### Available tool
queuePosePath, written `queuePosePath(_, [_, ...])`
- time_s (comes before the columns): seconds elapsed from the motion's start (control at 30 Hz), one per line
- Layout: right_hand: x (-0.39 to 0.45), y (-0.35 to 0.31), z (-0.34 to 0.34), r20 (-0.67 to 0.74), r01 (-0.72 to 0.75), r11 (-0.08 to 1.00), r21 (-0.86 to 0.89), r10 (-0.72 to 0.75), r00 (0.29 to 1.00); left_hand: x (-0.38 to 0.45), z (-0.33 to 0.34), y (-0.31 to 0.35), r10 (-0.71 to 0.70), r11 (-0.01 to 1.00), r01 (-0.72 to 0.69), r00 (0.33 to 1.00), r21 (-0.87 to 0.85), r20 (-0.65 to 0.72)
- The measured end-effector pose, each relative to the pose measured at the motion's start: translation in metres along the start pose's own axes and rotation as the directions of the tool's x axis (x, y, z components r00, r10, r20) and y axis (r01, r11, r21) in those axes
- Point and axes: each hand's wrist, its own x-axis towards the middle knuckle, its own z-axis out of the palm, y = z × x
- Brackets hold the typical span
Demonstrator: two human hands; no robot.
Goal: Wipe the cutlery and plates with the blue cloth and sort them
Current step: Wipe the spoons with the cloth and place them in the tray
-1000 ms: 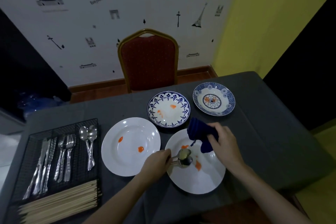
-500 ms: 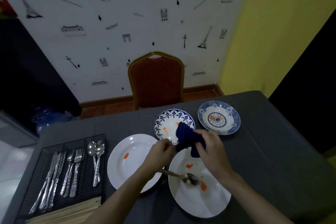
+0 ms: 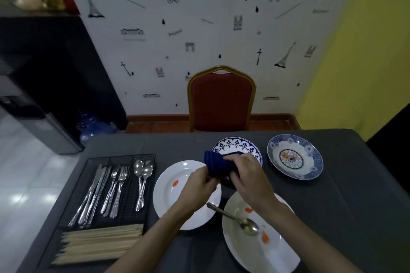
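Both hands grip a bunched blue cloth (image 3: 219, 163) above a grey-covered table (image 3: 346, 206) set with 4 plates.

The left hand (image 3: 199, 184) pinches the cloth's lower edge with curled fingers; the right hand (image 3: 246, 175) curls over its top, thumb beneath. A soiled spoon (image 3: 237, 219) lies untouched, bowl in the near white plate (image 3: 255, 250), handle bridging to the left white plate (image 3: 168, 195); both plates carry orange smears. Behind the cloth sits a blue-rimmed floral plate (image 3: 235, 144), and to its right a blue patterned plate (image 3: 310, 162). At left, a black wire tray (image 3: 124, 158) holds knives (image 3: 93, 193), forks (image 3: 116, 190), 2 spoons (image 3: 142, 182) and chopsticks (image 3: 97, 241) in separate compartments. A red chair (image 3: 220, 99) stands behind; the wallpaper script is too blurred to read.
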Motion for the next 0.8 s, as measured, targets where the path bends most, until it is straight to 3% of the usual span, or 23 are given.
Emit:
queuePosePath(0.17, [0.014,0.018,-0.002,-0.038,-0.061,0.997,-0.046,0.059,0.998,-0.004,-0.012,-0.006,-0.042,0.999,0.042,0.997,-0.006,-0.059])
queuePosePath(0.3, [0.008,-0.012,0.007,0.005,0.056,0.998,0.012,-0.056,0.998,0.001,-0.014,-0.004,-0.124,0.977,0.115,0.991,-0.179,-0.043])
queuePosePath(0.37, [0.014,-0.003,0.001,0.008,0.081,0.996,-0.043,-0.080,0.997,0.000,-0.016,-0.005,-0.128,0.974,0.118,0.991,-0.192,-0.040])
queuePosePath(0.47, [0.025,0.015,-0.007,-0.057,-0.020,0.990,-0.141,0.012,0.998,0.002,-0.017,-0.003,-0.129,0.971,0.117,0.991,-0.210,-0.045])
queuePosePath(0.6, [0.019,-0.010,0.003,-0.031,0.048,0.998,-0.028,-0.049,0.998,0.007,-0.017,0.005,-0.118,0.936,0.099,0.992,-0.338,-0.034])
queuePosePath(0.67, [0.020,-0.006,0.004,-0.016,0.075,0.997,-0.032,-0.076,0.997,0.005,-0.017,0.001,-0.113,0.943,0.094,0.993,-0.320,-0.040])
queuePosePath(0.8, [0.038,0.012,0.000,-0.072,-0.035,0.990,-0.138,0.025,0.997,0.005,-0.017,0.000,-0.124,0.961,0.099,0.989,-0.259,-0.080])
